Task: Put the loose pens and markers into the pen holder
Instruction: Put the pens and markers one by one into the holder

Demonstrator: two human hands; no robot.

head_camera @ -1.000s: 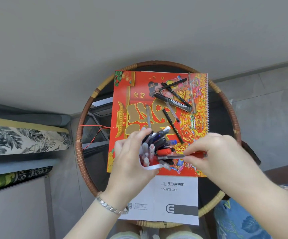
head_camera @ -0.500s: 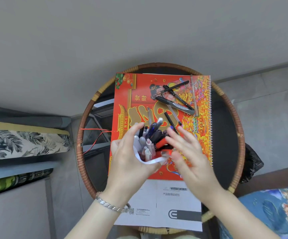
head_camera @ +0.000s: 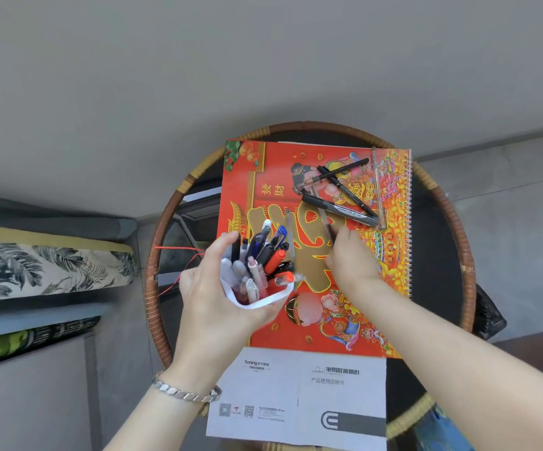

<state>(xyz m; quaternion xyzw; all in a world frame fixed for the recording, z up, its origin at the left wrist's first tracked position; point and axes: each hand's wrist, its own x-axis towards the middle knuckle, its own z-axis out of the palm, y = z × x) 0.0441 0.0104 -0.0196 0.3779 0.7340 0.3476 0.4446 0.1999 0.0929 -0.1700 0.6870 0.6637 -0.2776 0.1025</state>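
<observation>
The left hand (head_camera: 208, 288) grips the round white pen holder (head_camera: 257, 301), which is full of pens. The right hand (head_camera: 351, 260) pinches a thin grey pen (head_camera: 326, 221) at the middle of the red paper calendar (head_camera: 273, 164).

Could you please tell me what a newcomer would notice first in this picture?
The bright red calendar covering the round table stands out first. Over its left side, the left hand holds a white holder crammed with pens, while the right hand pinches a thin pen near its middle. Black pens lie crossed near its far right corner.
</observation>
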